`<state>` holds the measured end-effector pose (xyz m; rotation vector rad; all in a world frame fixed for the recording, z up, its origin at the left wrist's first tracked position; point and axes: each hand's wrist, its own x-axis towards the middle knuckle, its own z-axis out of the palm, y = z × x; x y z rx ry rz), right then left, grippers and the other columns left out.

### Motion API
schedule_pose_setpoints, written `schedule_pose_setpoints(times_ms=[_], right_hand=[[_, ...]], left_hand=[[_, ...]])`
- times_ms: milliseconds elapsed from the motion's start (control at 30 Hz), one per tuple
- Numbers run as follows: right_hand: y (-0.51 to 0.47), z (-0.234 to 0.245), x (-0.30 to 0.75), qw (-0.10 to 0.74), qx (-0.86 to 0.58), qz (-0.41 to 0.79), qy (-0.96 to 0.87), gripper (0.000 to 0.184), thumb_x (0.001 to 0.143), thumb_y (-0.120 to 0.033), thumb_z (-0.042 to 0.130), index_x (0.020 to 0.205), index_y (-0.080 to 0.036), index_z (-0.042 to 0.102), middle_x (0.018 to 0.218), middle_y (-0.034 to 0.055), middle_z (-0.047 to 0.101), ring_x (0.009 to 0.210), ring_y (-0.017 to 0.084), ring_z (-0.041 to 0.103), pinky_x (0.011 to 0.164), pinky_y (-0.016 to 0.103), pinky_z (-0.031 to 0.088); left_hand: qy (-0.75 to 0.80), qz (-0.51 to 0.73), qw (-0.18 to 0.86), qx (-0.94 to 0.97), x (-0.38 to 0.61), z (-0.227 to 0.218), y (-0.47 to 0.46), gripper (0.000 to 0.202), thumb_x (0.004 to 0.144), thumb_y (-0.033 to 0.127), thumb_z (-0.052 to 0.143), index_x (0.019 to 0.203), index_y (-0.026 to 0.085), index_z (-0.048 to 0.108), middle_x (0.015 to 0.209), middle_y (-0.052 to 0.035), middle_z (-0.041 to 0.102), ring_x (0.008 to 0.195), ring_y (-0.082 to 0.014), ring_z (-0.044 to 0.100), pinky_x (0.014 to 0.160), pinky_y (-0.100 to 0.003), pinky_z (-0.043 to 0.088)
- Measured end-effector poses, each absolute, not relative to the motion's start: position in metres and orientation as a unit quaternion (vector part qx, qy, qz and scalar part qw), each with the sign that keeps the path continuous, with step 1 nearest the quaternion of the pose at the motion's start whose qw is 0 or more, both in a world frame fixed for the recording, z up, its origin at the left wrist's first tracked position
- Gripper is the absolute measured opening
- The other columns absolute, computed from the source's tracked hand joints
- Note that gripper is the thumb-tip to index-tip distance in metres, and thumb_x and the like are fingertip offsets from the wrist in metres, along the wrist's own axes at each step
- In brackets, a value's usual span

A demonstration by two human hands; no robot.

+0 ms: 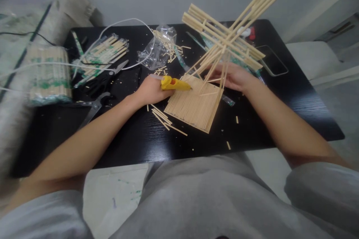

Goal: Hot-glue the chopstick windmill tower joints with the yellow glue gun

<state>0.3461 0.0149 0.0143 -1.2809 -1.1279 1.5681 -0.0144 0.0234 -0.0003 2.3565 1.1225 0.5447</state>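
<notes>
My left hand (153, 90) is closed round a yellow glue gun (175, 83), its nozzle pointing right, over a flat panel of bamboo sticks (193, 104). That panel is the base of a windmill model (226, 42) made of sticks, with crossed blades rising at the top and thin legs running down. Behind the legs, my right hand (231, 75) grips the model at its right side; the fingers are partly hidden by the sticks. A few loose cut sticks (162, 117) lie just below my left hand.
Scissors (97, 106) and a second pair (119, 68) lie at left, near wrapped chopstick bundles (50, 74). A white cable (103, 30) loops across. Stick offcuts spill from a clear plastic bag (157, 50). A phone (270, 61) rests at right on the black table (303, 108).
</notes>
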Motion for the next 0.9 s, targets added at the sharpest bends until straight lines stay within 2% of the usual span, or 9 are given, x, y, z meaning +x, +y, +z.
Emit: schedule_pose_setpoints(times_ms=[200, 267, 400, 500, 633, 767, 900], right_hand=[[0.011, 0.017, 0.345, 0.407, -0.518, 0.616, -0.432, 0.017, 0.113, -0.039, 0.093, 0.107, -0.026, 0.085, 0.096, 0.0058, 0.088, 0.097, 0.028, 0.090, 0.105, 0.047, 0.077], [0.009, 0.019, 0.344, 0.412, -0.515, 0.624, -0.418, 0.015, 0.118, -0.031, 0.085, 0.105, -0.025, 0.084, 0.095, 0.0061, 0.087, 0.093, 0.025, 0.088, 0.107, 0.045, 0.075], [0.005, 0.025, 0.341, 0.418, -0.523, 0.630, -0.393, 0.028, 0.123, -0.013, 0.067, 0.102, -0.021, 0.084, 0.091, 0.0081, 0.087, 0.089, 0.021, 0.085, 0.108, 0.040, 0.071], [0.004, 0.030, 0.338, 0.421, -0.531, 0.628, -0.383, 0.030, 0.122, -0.012, 0.070, 0.097, -0.021, 0.082, 0.089, 0.0081, 0.086, 0.088, 0.022, 0.084, 0.107, 0.040, 0.071], [0.003, 0.032, 0.336, 0.424, -0.532, 0.631, -0.372, 0.041, 0.123, -0.007, 0.061, 0.090, -0.021, 0.080, 0.086, 0.0091, 0.084, 0.085, 0.021, 0.083, 0.108, 0.040, 0.071], [0.003, 0.032, 0.335, 0.422, -0.539, 0.623, -0.380, 0.035, 0.122, -0.012, 0.069, 0.090, -0.021, 0.080, 0.089, 0.0093, 0.085, 0.086, 0.021, 0.085, 0.110, 0.040, 0.070], [0.002, 0.033, 0.334, 0.427, -0.532, 0.627, -0.375, 0.042, 0.124, -0.008, 0.061, 0.089, -0.021, 0.080, 0.088, 0.0101, 0.085, 0.086, 0.022, 0.085, 0.110, 0.042, 0.070]], left_hand=[[0.412, 0.218, 0.246, 0.849, -0.013, -0.007, 0.024, 0.015, 0.090, 0.035, 0.086, 0.099, 0.023, 0.081, 0.092, -0.0040, 0.081, 0.098, -0.0291, 0.079, 0.093, -0.041, 0.062], [0.417, 0.222, 0.245, 0.847, -0.012, -0.010, 0.024, 0.016, 0.090, 0.034, 0.087, 0.099, 0.023, 0.082, 0.092, -0.0043, 0.082, 0.098, -0.0297, 0.080, 0.093, -0.041, 0.063], [0.420, 0.217, 0.237, 0.849, -0.010, -0.012, 0.024, 0.012, 0.089, 0.031, 0.088, 0.095, 0.023, 0.080, 0.091, -0.0048, 0.082, 0.095, -0.0291, 0.080, 0.094, -0.042, 0.064], [0.421, 0.211, 0.235, 0.851, -0.009, -0.011, 0.024, 0.011, 0.090, 0.031, 0.087, 0.095, 0.023, 0.080, 0.093, -0.0058, 0.083, 0.096, -0.0302, 0.080, 0.095, -0.043, 0.064], [0.416, 0.210, 0.240, 0.852, -0.009, -0.011, 0.025, 0.010, 0.091, 0.030, 0.086, 0.095, 0.023, 0.081, 0.094, -0.0061, 0.083, 0.098, -0.0311, 0.082, 0.096, -0.044, 0.064], [0.418, 0.216, 0.242, 0.849, -0.009, -0.011, 0.025, 0.012, 0.090, 0.032, 0.089, 0.093, 0.024, 0.080, 0.090, -0.0057, 0.081, 0.099, -0.0322, 0.082, 0.096, -0.045, 0.064], [0.417, 0.220, 0.243, 0.848, -0.009, -0.011, 0.025, 0.012, 0.089, 0.031, 0.089, 0.093, 0.024, 0.081, 0.091, -0.0057, 0.081, 0.099, -0.0326, 0.082, 0.096, -0.046, 0.064]])
